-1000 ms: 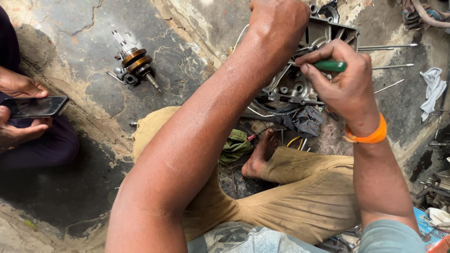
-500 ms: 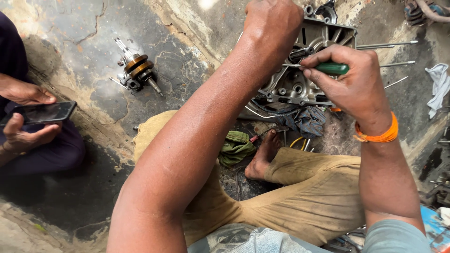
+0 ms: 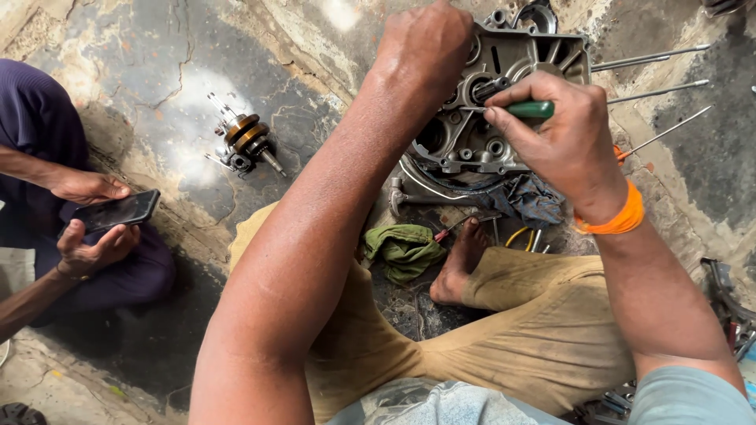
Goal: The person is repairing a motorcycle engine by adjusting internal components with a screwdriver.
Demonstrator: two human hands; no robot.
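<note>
Head view, one engine casing (image 3: 480,118), two hands (image 3: 425,43), one green-handled tool (image 3: 529,109)

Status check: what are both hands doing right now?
Right hand gripping green-handled tool. Left hand resting on grey metal engine casing. Nothing blocking.

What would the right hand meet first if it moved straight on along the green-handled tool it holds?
Probably the grey engine casing: the right hand points its green-handled tool left into it, though depth is unclear.
</note>
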